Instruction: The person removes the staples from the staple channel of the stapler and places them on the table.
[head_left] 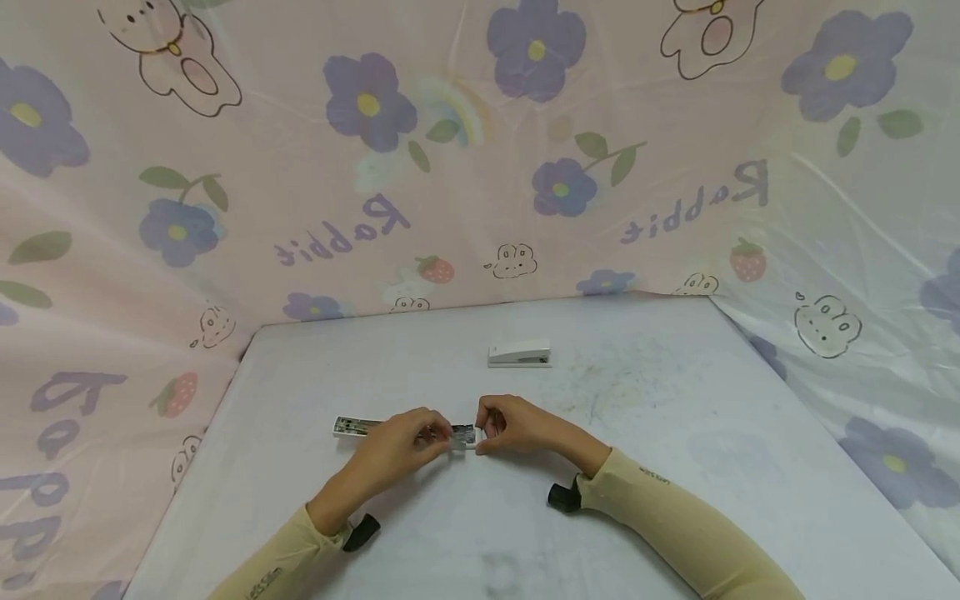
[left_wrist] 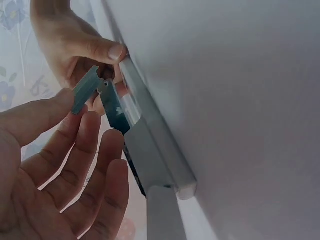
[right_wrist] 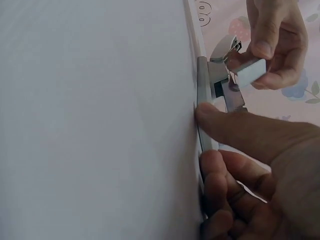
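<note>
A stapler [head_left: 352, 427] lies opened out on the table, its top arm swung back to the left. Between thumb and fingertips, my left hand [head_left: 396, 446] pinches a short strip of staples [left_wrist: 87, 89]. The strip is held just above the stapler's metal magazine [left_wrist: 116, 111], tilted and apart from it in the right wrist view. My right hand [head_left: 521, 425] grips the front end of the stapler's base [left_wrist: 157, 155], thumb on one side and curled fingers on the other. In the head view, the left hand hides the middle of the stapler.
A second, white stapler [head_left: 519, 353] stands closed farther back on the white table [head_left: 645, 533]. Patterned cloth [head_left: 465, 208] hangs behind the table and along both sides. Black wrist mounts [head_left: 564, 497] sit on both sleeves.
</note>
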